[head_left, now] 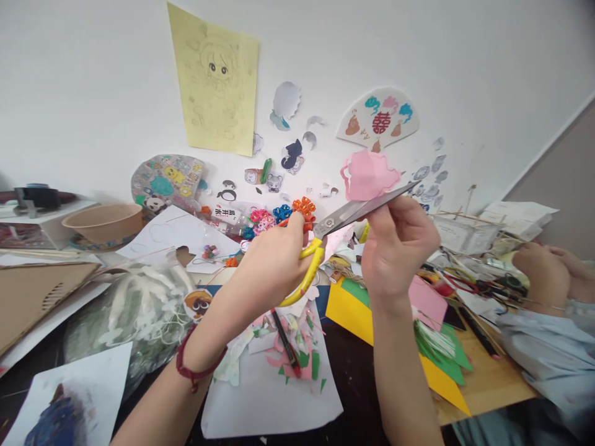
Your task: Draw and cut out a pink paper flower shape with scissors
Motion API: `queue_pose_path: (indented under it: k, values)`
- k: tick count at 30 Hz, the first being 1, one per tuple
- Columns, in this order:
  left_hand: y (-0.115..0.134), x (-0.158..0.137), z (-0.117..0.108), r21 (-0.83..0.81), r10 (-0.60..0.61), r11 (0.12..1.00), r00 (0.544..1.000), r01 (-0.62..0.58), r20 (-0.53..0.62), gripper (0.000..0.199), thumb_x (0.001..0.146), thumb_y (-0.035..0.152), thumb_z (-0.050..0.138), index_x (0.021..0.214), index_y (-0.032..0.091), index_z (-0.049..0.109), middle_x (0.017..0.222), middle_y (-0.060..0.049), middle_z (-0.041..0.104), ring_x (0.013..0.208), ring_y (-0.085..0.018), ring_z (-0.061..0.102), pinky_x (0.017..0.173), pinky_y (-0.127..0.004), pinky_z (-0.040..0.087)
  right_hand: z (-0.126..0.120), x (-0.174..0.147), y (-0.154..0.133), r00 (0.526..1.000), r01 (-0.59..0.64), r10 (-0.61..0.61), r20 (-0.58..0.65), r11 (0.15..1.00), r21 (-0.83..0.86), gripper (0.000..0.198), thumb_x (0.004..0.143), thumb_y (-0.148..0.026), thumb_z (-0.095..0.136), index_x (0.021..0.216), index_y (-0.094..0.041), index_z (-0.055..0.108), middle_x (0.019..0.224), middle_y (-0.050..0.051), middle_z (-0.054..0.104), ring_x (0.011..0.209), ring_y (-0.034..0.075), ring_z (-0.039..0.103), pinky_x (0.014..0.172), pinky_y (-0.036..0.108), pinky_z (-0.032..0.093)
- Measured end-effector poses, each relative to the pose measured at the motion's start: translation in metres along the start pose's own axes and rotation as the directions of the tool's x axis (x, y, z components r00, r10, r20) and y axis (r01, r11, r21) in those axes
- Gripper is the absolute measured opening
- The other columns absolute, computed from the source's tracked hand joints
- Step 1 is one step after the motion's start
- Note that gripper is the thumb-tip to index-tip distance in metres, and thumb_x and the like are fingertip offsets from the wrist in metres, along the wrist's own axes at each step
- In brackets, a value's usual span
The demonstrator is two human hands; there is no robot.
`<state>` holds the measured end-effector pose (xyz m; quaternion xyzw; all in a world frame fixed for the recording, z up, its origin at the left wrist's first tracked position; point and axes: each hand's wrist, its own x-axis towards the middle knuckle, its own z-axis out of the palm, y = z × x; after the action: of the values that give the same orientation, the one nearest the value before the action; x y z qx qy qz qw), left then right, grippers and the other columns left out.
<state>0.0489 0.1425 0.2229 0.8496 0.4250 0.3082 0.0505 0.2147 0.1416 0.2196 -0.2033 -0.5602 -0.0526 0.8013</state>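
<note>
My left hand [283,248], with a dark red cord bracelet on its wrist, is closed around the yellow handles of a pair of scissors [309,279]. The metal blades reach right, across the lower edge of a pink paper cutout [369,175] with a wavy outline. My right hand [400,241] pinches near that lower edge, its fingertips partly behind the blades. Below both hands, a white sheet [274,409] bears pink, green and pale paper scraps [304,365] and a dark pen [286,341] with a red end.
Yellow paper [348,313] and green paper [453,353] lie right of the white sheet. Another person's hands [543,272] are at far right. A plastic bag [158,322] and cardboard [41,291] lie left; a brown bowl [102,222] stands behind. Cutouts and a drawing [218,93] hang on the wall.
</note>
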Motion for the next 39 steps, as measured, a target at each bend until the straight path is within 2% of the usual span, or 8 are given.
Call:
queue_pose_path:
  k: [6, 14, 21, 28, 33, 36, 39]
  values:
    - [0.0, -0.001, 0.0, 0.0, -0.002, 1.0, 1.0, 0.001, 0.004, 0.022, 0.094, 0.043, 0.04, 0.086, 0.024, 0.036, 0.06, 0.002, 0.053, 0.05, -0.017, 0.046, 0.051, -0.029, 0.021, 0.004, -0.002, -0.002, 1.0, 0.019, -0.018, -0.025, 0.999, 0.036, 0.015, 0.083, -0.011, 0.069, 0.087, -0.025, 0.074, 0.071, -0.003, 0.065, 0.066, 0.01, 0.063, 0.064, 0.026, 0.057]
    - [0.002, -0.002, -0.002, 0.023, 0.005, 1.0, 1.0, -0.005, 0.008, 0.023, 0.096, 0.045, 0.038, 0.088, 0.023, 0.037, 0.064, 0.0, 0.057, 0.05, -0.017, 0.046, 0.05, -0.029, 0.021, 0.008, -0.003, -0.004, 0.996, 0.01, -0.012, -0.09, 1.0, -0.027, 0.007, 0.082, -0.016, 0.071, 0.082, -0.023, 0.072, 0.069, -0.003, 0.064, 0.065, 0.011, 0.063, 0.06, 0.026, 0.057]
    - [0.003, -0.004, -0.002, 0.037, 0.016, 0.999, 1.0, -0.016, 0.012, 0.026, 0.096, 0.046, 0.037, 0.083, 0.024, 0.032, 0.061, 0.002, 0.051, 0.048, -0.016, 0.04, 0.05, -0.028, 0.021, 0.012, -0.006, -0.005, 0.992, 0.021, -0.015, -0.125, 0.999, 0.045, 0.014, 0.082, -0.011, 0.069, 0.084, -0.024, 0.074, 0.071, -0.003, 0.065, 0.072, 0.011, 0.065, 0.065, 0.025, 0.058]
    - [-0.005, -0.002, -0.005, 0.083, 0.003, 0.997, 1.0, -0.003, 0.003, 0.026, 0.095, 0.046, 0.038, 0.083, 0.024, 0.031, 0.062, 0.002, 0.052, 0.049, -0.015, 0.041, 0.05, -0.028, 0.02, -0.001, 0.001, 0.001, 0.997, -0.08, 0.08, 0.0, 0.991, 0.11, 0.01, 0.08, -0.015, 0.073, 0.085, -0.023, 0.074, 0.073, -0.004, 0.067, 0.068, 0.01, 0.064, 0.069, 0.026, 0.059]
    - [-0.005, -0.003, -0.008, 0.116, 0.0, 0.993, 1.0, -0.001, 0.015, 0.02, 0.092, 0.038, 0.041, 0.082, 0.024, 0.031, 0.063, 0.002, 0.053, 0.05, -0.017, 0.042, 0.049, -0.029, 0.021, -0.013, 0.008, 0.001, 0.993, -0.067, 0.06, 0.105, 0.996, 0.06, 0.009, 0.079, -0.018, 0.076, 0.085, -0.023, 0.075, 0.073, -0.003, 0.068, 0.065, 0.01, 0.064, 0.061, 0.026, 0.057]
    - [-0.003, -0.003, -0.007, 0.115, 0.004, 0.993, 1.0, -0.005, 0.012, 0.02, 0.091, 0.039, 0.042, 0.082, 0.024, 0.032, 0.062, 0.002, 0.052, 0.05, -0.017, 0.044, 0.049, -0.028, 0.022, -0.013, 0.009, 0.0, 0.994, -0.04, 0.032, 0.108, 0.997, 0.07, 0.011, 0.079, -0.014, 0.075, 0.085, -0.023, 0.076, 0.072, -0.003, 0.068, 0.064, 0.01, 0.064, 0.06, 0.025, 0.057]
    - [-0.002, -0.002, -0.004, 0.127, -0.003, 0.992, 1.0, 0.002, 0.013, 0.019, 0.092, 0.04, 0.04, 0.084, 0.024, 0.034, 0.061, 0.002, 0.051, 0.05, -0.018, 0.045, 0.048, -0.029, 0.021, -0.01, 0.007, -0.001, 0.998, -0.03, 0.026, 0.06, 0.997, 0.072, 0.013, 0.078, -0.012, 0.074, 0.085, -0.023, 0.076, 0.072, -0.003, 0.068, 0.065, 0.01, 0.064, 0.061, 0.024, 0.057]
